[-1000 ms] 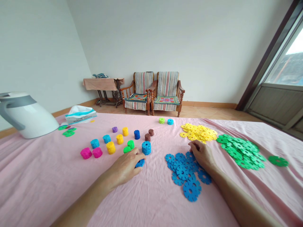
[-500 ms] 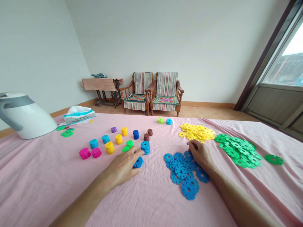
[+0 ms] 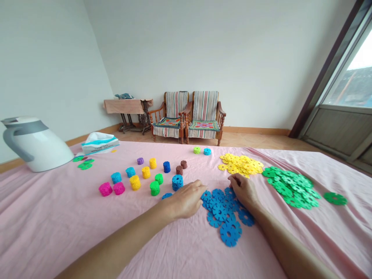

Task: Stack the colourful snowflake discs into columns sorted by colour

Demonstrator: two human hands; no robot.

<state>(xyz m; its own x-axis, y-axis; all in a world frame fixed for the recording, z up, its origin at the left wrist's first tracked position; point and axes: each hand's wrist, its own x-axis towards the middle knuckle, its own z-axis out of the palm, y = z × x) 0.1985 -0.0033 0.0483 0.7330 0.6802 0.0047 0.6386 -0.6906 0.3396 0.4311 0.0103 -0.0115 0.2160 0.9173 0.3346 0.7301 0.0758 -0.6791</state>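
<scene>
My left hand (image 3: 186,200) rests on the pink sheet (image 3: 58,217), its fingertips at the left edge of a pile of blue snowflake-shaped plastic discs (image 3: 222,211). No piece shows in it. My right hand (image 3: 243,190) lies curled over the pile's upper edge, its fingers hiding some discs. A flat blue disc (image 3: 166,196) lies just beyond my left wrist, partly hidden by the hand. Close by stand a blue disc stack (image 3: 177,182) and a green disc stack (image 3: 154,188).
Several short stacks in pink, cyan, yellow, purple and brown (image 3: 135,182) stand on the sheet. Loose yellow discs (image 3: 240,164) and green discs (image 3: 290,186) lie in piles to the right. A white jug (image 3: 36,145) and a tissue pack (image 3: 100,144) sit at the far left.
My left hand has moved right, off the blue disc, to the pile's edge. That disc now lies flat. The green stack looks taller, and my right hand has barely moved.
</scene>
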